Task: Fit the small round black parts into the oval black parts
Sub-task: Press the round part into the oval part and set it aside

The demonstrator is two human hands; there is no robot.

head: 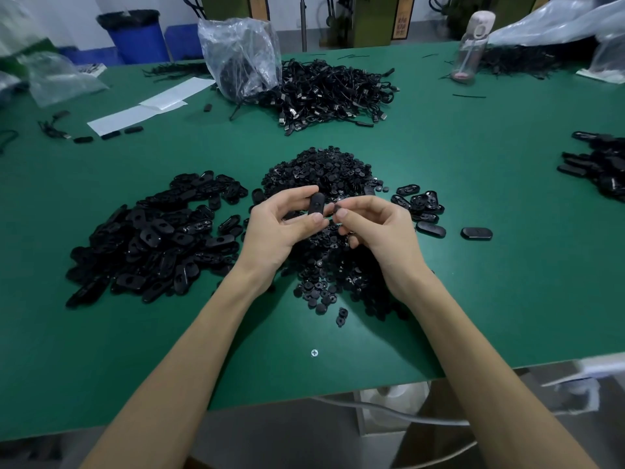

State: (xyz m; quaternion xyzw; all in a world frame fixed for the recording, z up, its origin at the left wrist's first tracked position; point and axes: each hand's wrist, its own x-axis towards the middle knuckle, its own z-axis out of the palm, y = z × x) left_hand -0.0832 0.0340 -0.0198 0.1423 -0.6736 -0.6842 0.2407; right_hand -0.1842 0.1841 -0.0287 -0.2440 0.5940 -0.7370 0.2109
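On the table (pixel 439 299), ovals (pixel 152 238) heap left, discs (pixel 324 170) heap centre. Over the discs the left hand (pixel 280 228) curls its grip round one oval (pixel 316 204); the right hand (pixel 378 228) pinches a disc (pixel 337 208) just beside it. Fitting step, I judge: next, line disc to hole, press in

Flat green work table (pixel 473 282), bearing: large heap of oval black plastic parts (pixel 152 238), left; mound of small round black plastic parts (pixel 324 174), centre; tangled pile of black cables (pixel 331 93) touching crumpled clear plastic bag (pixel 240 55), far side; white paper sheets (pixel 152 106); transparent pink-capped bottle (pixel 471 45), upright.
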